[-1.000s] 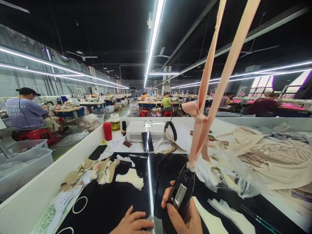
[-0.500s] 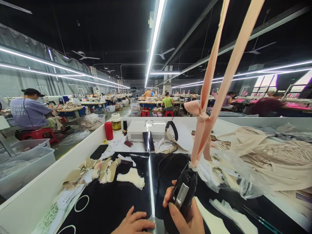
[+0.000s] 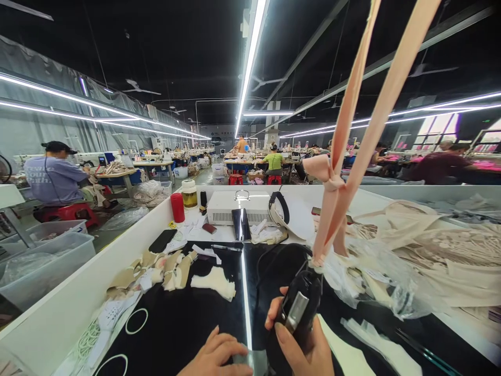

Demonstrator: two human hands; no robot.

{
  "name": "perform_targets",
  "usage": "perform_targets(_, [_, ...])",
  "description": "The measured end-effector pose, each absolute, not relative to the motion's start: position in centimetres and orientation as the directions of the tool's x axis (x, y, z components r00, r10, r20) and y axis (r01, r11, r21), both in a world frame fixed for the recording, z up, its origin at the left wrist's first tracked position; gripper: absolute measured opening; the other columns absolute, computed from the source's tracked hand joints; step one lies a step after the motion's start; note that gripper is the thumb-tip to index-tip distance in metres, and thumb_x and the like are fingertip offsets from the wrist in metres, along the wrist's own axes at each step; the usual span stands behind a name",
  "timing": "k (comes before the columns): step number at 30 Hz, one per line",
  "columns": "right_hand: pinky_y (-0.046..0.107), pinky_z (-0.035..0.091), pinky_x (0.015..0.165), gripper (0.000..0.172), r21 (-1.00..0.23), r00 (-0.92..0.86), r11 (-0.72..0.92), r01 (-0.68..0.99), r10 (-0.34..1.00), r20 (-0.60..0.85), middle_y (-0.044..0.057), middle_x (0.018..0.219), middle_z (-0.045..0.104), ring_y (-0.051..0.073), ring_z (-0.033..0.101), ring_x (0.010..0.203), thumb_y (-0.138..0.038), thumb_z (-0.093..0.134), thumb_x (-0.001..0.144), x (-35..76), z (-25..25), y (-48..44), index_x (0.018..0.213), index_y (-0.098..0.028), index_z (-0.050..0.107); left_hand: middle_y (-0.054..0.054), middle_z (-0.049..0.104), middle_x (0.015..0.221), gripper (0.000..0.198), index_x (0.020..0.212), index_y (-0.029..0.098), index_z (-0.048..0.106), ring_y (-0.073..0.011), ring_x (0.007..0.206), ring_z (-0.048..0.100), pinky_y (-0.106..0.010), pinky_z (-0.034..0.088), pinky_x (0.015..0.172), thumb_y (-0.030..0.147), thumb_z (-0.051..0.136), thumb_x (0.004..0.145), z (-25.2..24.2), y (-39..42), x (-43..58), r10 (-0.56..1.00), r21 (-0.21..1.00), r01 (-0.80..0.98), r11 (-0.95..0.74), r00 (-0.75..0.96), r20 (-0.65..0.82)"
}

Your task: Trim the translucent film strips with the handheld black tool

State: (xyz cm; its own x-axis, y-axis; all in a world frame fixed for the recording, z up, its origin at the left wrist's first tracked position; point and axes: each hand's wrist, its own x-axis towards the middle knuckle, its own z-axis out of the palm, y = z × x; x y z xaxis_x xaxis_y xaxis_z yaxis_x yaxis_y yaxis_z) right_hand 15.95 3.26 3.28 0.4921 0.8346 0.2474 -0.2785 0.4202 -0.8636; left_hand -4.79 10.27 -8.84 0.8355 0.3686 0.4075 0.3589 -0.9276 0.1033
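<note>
My right hand (image 3: 301,339) is wrapped round a black handheld device (image 3: 299,303) with a shiny metal plate on its side. A knotted pink fabric strap (image 3: 332,183) runs from the top of the device up out of view. My left hand (image 3: 219,355) rests low at the bottom edge, fingers spread over the black work surface (image 3: 176,318), with nothing visible in it. Ahead of it lies a cream fabric piece (image 3: 215,282). Two pale rings (image 3: 136,321) are to the left. Cream cut pieces (image 3: 344,350) lie right of my right hand.
Beige fabric (image 3: 442,245) and clear plastic bags cover the right side. Along the back stand a white vented box (image 3: 223,208), a red thread cone (image 3: 177,208), a jar (image 3: 189,194) and a phone (image 3: 240,224). Seated people work beyond the white table walls.
The whole view has shifted slightly, so most things appear a little further right. My right hand still grips the device, and my left hand stays low with fingers spread.
</note>
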Motion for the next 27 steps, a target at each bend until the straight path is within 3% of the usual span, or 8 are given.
perform_targets(5, [0.025,0.053,0.071,0.050,-0.851,0.493,0.419,-0.317,0.839,0.230,-0.002,0.081,0.070,0.015,0.063,0.069,-0.057,0.088,0.075,15.9,3.3,3.3,0.109,-0.027,0.066,0.002,0.073,0.126,0.031,0.132,0.037,0.066,-0.0166,0.120,0.064,-0.036,0.037,0.122,0.038,0.067,0.101,-9.2,10.3,-3.1,0.315,-0.019,0.359,-0.933,0.840,0.442])
perform_targets(11, [0.026,0.053,0.074,0.049,-0.871,0.485,0.408,-0.273,0.841,0.242,-0.002,0.082,0.068,0.015,0.062,0.072,-0.057,0.086,0.077,16.3,3.2,3.1,0.111,-0.028,0.065,0.001,0.073,0.130,0.028,0.131,0.032,0.066,-0.0177,0.124,0.063,-0.038,0.036,0.123,0.034,0.065,0.103,-7.1,9.8,-2.3,0.308,-0.030,0.346,-0.938,0.869,0.388])
perform_targets(16, [0.028,0.053,0.075,0.048,-0.884,0.493,0.390,-0.256,0.840,0.228,-0.001,0.083,0.069,0.017,0.063,0.073,-0.056,0.085,0.078,16.6,3.3,3.0,0.111,-0.027,0.064,0.001,0.072,0.133,0.031,0.133,0.032,0.063,-0.0187,0.125,0.063,-0.039,0.037,0.123,0.029,0.066,0.103,-6.5,9.4,-2.9,0.355,0.034,0.365,-0.931,0.874,0.333])
perform_targets(22, [0.026,0.053,0.077,0.048,-0.879,0.469,0.370,-0.300,0.860,0.201,-0.003,0.085,0.069,0.015,0.063,0.074,-0.056,0.085,0.079,16.5,3.5,2.8,0.113,-0.030,0.064,-0.001,0.069,0.138,0.045,0.142,0.036,0.057,-0.0250,0.130,0.061,-0.051,0.039,0.121,0.024,0.069,0.100,-8.7,9.7,-3.0,0.415,0.121,0.397,-0.910,0.864,0.287])
perform_targets(27, [0.026,0.054,0.078,0.043,-0.882,0.446,0.381,-0.277,0.864,0.233,-0.003,0.086,0.070,0.015,0.065,0.076,-0.051,0.084,0.082,17.2,3.3,2.8,0.114,-0.031,0.065,-0.006,0.062,0.148,0.051,0.147,0.034,0.055,-0.0327,0.138,0.055,-0.062,0.037,0.120,0.040,0.071,0.098,-4.6,8.6,-3.0,0.453,0.333,0.401,-0.854,0.886,0.096])
